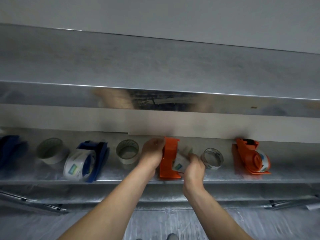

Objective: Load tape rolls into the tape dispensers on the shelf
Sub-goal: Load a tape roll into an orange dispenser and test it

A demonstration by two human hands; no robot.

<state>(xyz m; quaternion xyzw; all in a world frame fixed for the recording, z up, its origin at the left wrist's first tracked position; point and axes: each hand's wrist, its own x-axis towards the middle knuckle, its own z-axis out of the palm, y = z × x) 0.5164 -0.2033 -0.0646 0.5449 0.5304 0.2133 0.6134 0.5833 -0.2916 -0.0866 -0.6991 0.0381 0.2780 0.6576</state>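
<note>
A dull galvanised metal shelf [31, 173] runs the full width at chest height, with an upper shelf [155, 66] of the same metal above it, a pale wall [155, 11] behind and a grey streaked floor [181, 224] below. Along the shelf from the left stand a far blue dispenser [10, 149], cut by the frame edge, a white roll [50, 151] on its side, a blue dispenser [98, 158] carrying a labelled white roll, and a clear roll [127, 151] just beside the left hand [153, 151]. Right of the hands sit a thin roll [212, 159] and, well apart, a loaded orange dispenser [249, 158]. Between them the orange dispenser [168, 160] stands on edge near the shelf's front lip; the left hand's fingers are curled over its upper end. The right hand [194, 168] has its fingers wrapped round a labelled roll [180, 163], held tilted against the dispenser's right face; the view is too blurred to tell whether it is seated.
</note>
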